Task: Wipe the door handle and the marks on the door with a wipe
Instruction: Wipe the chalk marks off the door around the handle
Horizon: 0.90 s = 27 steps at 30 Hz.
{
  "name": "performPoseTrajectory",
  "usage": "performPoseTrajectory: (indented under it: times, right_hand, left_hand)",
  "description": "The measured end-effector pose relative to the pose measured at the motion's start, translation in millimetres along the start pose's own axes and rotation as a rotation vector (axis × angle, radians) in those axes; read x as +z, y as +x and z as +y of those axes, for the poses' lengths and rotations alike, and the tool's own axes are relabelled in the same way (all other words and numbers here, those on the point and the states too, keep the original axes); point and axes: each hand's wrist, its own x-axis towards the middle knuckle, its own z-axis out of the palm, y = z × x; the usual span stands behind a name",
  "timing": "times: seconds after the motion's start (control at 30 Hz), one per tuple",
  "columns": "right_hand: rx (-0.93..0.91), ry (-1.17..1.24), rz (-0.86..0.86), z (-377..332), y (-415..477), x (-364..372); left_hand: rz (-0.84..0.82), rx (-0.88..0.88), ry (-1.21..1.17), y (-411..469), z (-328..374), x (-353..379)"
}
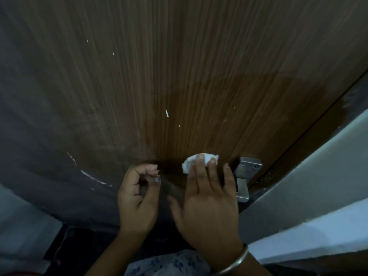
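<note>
In the head view, a brown wood-grain door [199,76] fills most of the frame. A small crumpled white wipe [190,164] is pressed flat against it by the straight fingertips of the right hand [209,200], low on the door and near its right edge. The wipe is not gripped, only pinned under the fingers. Just to its right, close to that edge, the brushed grey metal door handle [249,166] is seen, untouched by the wipe. The left hand [137,198] is held just off the door with its fingers loosely curled, and nothing is seen in it.

A short white mark [166,113] is left higher up the door, and a long curved white scratch [93,177] lies toward the lower left.

Several risks are judged from here. Because the wipe is only pinned, it could be dropped if pressure is eased during a stroke. So little cloth is spread that bare fingertips may be dragged across the wood and fresh smears left. The metal handle may be knocked by the knuckles on a rightward stroke. The far-left scratch may be missed altogether, and it may be damage that cannot be wiped off.
</note>
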Motion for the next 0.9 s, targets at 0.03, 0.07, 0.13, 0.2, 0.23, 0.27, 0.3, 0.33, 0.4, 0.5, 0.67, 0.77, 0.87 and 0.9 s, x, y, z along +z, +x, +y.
performPoseTrajectory:
  times: [0.03,0.07,0.13,0.2,0.23,0.27,0.3,0.33,0.4,0.5,0.67,0.77,0.87,0.9]
  right_hand:
    - [0.038,0.004,-0.024,4.9,-1.9,-2.9]
    - [0.076,0.009,-0.052,9.6,-3.7,-5.4]
    - [0.129,0.023,-0.097,15.0,-6.6,-7.5]
    - [0.143,0.047,-0.095,13.9,-8.4,-5.5]
    - [0.144,0.053,-0.083,11.6,-8.0,-3.9]
    - [0.141,0.052,-0.073,8.6,-6.8,-2.6]
    - [0.13,0.047,-0.067,5.1,-4.8,-1.5]
    - [0.112,0.042,-0.065,1.3,-2.7,-0.5]
    - [0.077,0.043,-0.066,-6.9,1.5,1.3]
    - [0.004,0.06,-0.059,-18.0,6.9,1.0]
    - [-0.033,0.091,0.012,-15.4,6.8,2.3]
    - [0.021,0.116,0.039,-1.8,-1.2,3.2]
    - [0.096,0.087,0.041,17.9,-8.4,1.2]
    - [0.115,0.083,0.051,23.6,-10.8,1.6]
  left_hand:
    - [0.004,-0.003,0.002,-0.6,0.8,-0.3]
    - [0.01,-0.006,0.002,-0.9,1.6,-0.8]
    - [0.018,-0.006,0.001,-1.3,2.0,-1.7]
    - [0.007,-0.008,0.011,-2.4,0.6,-2.0]
    - [0.001,-0.012,0.017,-3.3,-0.2,-1.5]
    - [-0.005,-0.015,0.021,-4.1,-0.6,-0.7]
    - [-0.01,-0.017,0.022,-4.7,-0.5,0.5]
    - [-0.012,-0.02,0.019,-5.2,-0.4,1.9]
    - [-0.015,-0.028,0.012,-5.7,0.2,4.7]
    - [-0.03,-0.034,0.017,-6.6,1.9,6.9]
    - [-0.036,-0.02,0.004,-6.8,3.5,7.0]
    - [-0.012,-0.017,0.007,-7.1,1.3,5.6]
    - [0.01,-0.024,0.012,-7.5,0.9,1.1]
    - [0.016,-0.017,0.019,-7.4,1.4,-0.8]
